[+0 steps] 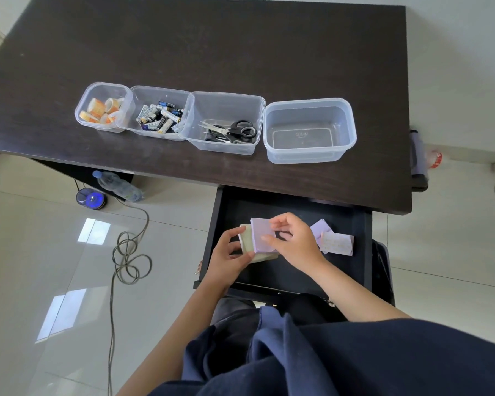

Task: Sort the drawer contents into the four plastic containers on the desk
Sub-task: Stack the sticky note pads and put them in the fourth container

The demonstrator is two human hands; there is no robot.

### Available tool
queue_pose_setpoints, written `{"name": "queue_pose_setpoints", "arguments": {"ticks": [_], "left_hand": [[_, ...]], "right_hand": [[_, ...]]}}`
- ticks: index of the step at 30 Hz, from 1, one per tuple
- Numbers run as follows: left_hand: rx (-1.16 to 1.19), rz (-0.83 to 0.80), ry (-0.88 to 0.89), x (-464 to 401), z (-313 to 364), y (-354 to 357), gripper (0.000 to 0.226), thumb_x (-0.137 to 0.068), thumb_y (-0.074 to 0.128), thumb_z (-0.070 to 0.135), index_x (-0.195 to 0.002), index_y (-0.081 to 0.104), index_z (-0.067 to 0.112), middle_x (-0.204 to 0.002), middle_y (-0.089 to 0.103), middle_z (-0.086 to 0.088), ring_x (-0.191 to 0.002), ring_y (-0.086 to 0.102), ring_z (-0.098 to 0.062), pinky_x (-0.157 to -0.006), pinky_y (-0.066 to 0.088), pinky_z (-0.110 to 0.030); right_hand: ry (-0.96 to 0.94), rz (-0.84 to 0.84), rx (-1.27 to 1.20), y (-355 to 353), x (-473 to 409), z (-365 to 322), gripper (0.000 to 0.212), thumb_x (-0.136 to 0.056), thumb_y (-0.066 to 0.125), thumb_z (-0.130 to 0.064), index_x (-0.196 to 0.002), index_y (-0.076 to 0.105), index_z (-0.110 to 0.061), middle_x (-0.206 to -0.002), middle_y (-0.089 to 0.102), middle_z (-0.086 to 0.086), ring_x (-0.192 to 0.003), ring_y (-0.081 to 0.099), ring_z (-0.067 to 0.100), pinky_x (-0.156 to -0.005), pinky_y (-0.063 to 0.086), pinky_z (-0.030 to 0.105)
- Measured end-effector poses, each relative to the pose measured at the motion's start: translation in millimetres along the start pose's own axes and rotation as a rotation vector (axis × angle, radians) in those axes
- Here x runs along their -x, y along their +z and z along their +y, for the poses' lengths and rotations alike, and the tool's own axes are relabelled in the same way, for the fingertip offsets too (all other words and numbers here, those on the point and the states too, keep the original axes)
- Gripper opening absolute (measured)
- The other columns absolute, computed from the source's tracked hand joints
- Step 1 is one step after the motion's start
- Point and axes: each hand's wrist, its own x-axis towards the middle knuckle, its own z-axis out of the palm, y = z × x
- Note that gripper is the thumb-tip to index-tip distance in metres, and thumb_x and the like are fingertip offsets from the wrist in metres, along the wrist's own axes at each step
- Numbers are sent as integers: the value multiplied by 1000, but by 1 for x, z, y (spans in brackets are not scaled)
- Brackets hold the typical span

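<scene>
While the drawer stands open, a stack of paper pads is pinched from both sides: the left hand is curled on the beige pad, the right hand is curled over the purple pad on top. More purple pads are seen lying in the drawer at 3 o'clock of the right hand. On the desk at 12 o'clock, four containers are lined up: tape rolls in one, batteries in the next, scissors in the third, and the rightmost is seen with nothing inside. At 9 o'clock a cable and a bottle are seen on the floor.
</scene>
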Motion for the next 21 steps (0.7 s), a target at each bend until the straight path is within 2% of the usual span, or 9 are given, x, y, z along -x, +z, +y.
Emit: {"name": "queue_pose_setpoints", "arguments": {"ticks": [2,5,7,11,15,19,21], "left_hand": [[16,-4,7,0,3,2,48,-85,67,4,-121,49,31,-105,65,-8,-83,63,-20,-69,54,-27],[51,1,11,-1,5,6,50,-85,67,3,-122,50,31,-107,65,-9,-91,65,-27,-83,55,-41],[54,-2,16,-2,7,7,50,-85,67,4,-124,50,31,-110,65,-10,-97,65,-30,-87,54,-45],[49,-25,27,-2,13,8,50,-86,66,4,-123,49,33,-108,65,-5,-97,64,-24,-90,53,-46],[53,-57,42,-1,16,8,48,-87,66,7,-122,50,36,-108,65,-6,-94,65,-22,-90,53,-46],[25,-132,52,1,18,6,51,-86,68,11,-125,51,39,-109,66,-7,-101,65,-32,-90,54,-46],[44,-169,33,2,20,4,53,-88,66,9,-128,49,39,-108,67,-8,-101,67,-28,-88,56,-40]], "right_hand": [[46,100,20,2,-1,1,36,-75,78,-14,-105,58,-21,-113,52,-1,-100,59,11,-90,52,27],[68,123,114,2,-2,3,50,-78,76,-18,-123,53,-19,-119,39,-6,-109,48,10,-95,44,26],[93,114,72,1,-2,4,56,-79,76,-19,-129,49,-19,-123,41,-5,-111,46,9,-95,44,26],[165,74,-129,1,-2,3,59,-81,74,-14,-132,45,-16,-126,54,-1,-113,55,15,-88,51,28],[149,-14,-126,-2,3,5,57,-86,68,-22,-136,42,-31,-132,49,-9,-121,47,11,-95,50,34],[210,-124,-180,-6,7,5,55,-89,64,-30,-135,39,-47,-132,46,-10,-115,53,17,-71,56,27],[231,-149,-207,-7,8,7,54,-90,64,-29,-133,40,-50,-133,47,-10,-113,56,18,-74,57,30]]}}
